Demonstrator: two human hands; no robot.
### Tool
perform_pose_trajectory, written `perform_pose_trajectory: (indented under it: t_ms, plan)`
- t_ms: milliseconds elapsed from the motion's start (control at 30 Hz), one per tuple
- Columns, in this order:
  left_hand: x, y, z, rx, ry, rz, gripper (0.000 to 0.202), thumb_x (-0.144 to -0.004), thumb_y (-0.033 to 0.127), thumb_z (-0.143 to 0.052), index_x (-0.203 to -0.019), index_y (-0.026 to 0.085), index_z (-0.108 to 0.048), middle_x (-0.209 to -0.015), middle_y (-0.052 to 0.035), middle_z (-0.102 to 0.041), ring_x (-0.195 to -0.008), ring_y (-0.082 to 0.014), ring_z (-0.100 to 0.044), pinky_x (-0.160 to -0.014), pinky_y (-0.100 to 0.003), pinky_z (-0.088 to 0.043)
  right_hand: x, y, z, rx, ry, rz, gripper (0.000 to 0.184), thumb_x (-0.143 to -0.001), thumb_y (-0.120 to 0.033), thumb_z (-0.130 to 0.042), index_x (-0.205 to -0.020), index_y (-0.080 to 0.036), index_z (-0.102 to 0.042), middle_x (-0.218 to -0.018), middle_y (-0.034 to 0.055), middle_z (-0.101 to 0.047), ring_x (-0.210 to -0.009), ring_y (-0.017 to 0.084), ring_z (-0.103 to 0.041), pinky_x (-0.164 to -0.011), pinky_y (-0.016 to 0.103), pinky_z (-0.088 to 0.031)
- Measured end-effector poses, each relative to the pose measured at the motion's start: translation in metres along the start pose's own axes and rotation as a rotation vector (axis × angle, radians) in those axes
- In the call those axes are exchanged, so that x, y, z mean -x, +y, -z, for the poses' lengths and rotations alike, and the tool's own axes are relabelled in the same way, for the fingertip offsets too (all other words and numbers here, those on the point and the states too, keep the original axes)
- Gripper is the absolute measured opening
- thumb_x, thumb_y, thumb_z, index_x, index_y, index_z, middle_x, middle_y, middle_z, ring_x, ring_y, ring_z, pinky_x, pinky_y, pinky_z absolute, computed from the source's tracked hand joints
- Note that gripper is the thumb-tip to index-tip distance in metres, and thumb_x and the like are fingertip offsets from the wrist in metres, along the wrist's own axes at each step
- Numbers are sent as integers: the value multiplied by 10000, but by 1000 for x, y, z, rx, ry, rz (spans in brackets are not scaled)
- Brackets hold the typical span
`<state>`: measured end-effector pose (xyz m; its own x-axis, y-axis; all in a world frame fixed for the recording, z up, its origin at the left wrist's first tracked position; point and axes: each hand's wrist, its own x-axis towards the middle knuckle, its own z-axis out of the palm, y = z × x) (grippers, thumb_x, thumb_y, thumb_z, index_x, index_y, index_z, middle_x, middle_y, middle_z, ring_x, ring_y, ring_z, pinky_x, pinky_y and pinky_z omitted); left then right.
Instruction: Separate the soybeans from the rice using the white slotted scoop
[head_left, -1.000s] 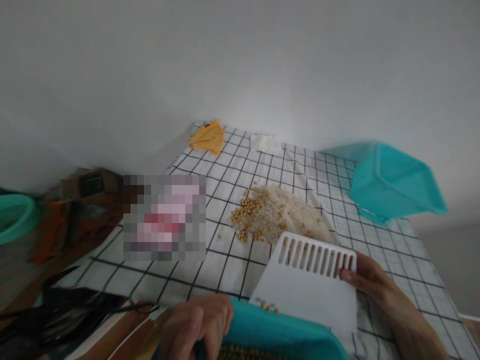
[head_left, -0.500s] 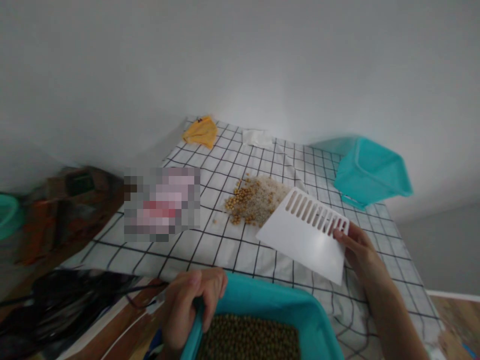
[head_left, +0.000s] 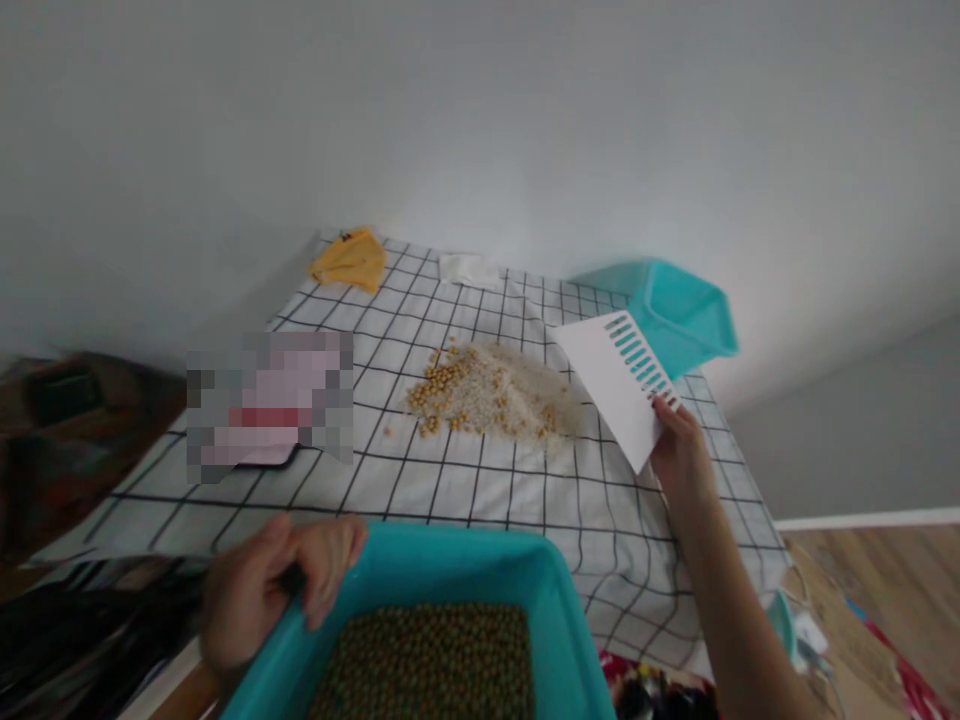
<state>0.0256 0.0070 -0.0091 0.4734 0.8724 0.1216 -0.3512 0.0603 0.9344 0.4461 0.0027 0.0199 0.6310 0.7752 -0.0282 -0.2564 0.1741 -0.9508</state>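
My left hand (head_left: 281, 590) is closed around the left rim of a teal plastic bin (head_left: 559, 600) at the front edge. Greenish-brown round beans (head_left: 435, 660) fill its lower part. My right hand (head_left: 681, 450) pinches a flat white plastic scraper (head_left: 611, 385) with a row of slots, tilted above the cloth on the right. To the left of the scraper lies a spread pile of pale rice-like grains (head_left: 499, 385) mixed with yellow beans (head_left: 442, 380), mostly at the pile's left side. The scraper appears apart from the pile.
A checked white cloth (head_left: 390, 480) covers the table against the wall. Behind the scraper a teal container (head_left: 694, 320) lies tipped. A yellow cloth (head_left: 351, 260) and a white tissue (head_left: 469, 270) lie at the back. A pixelated pinkish item (head_left: 277, 395) is on the left.
My right hand has lifted the scraper away from the pile and turned it, uncovering the pile's right side. The view has shifted to the right. My left hand stays on the bin's rim.
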Motion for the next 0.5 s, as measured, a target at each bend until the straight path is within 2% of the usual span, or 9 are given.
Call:
perform_pose_trajectory:
  t_ms: [200, 367, 500]
  plan:
    - [-2, -3, -4, 1, 60, -2, 654, -1039, 453, -322, -529, 292, -699, -403, -11, -583, -433, -197, -508, -659, -409, -427, -5, 1, 10, -78, 79, 60, 201, -681, -305, -760, -850, -209, -708, -883, 24, -760, -827, 225, -704, -741, 362, -563]
    - [-6, -1, -6, -43, 19, -51, 680, -1039, 453, -319, -501, 286, -700, -382, -17, -571, -413, -190, -510, -649, -397, -431, -1, 0, 8, 23, 182, 185, 244, -679, -292, -789, -885, -202, -693, -845, -12, -710, -717, 142, -620, -642, 257, -464]
    - [-5, -4, 3, -34, -18, -11, 671, -1047, 475, -317, -538, 288, -713, -418, -20, -602, -456, -210, -534, -707, -412, -449, 0, 1, 8, 125, 191, 320, 228, -714, -338, -767, -847, -195, -649, -798, -26, -649, -687, 126, -550, -660, 255, -403]
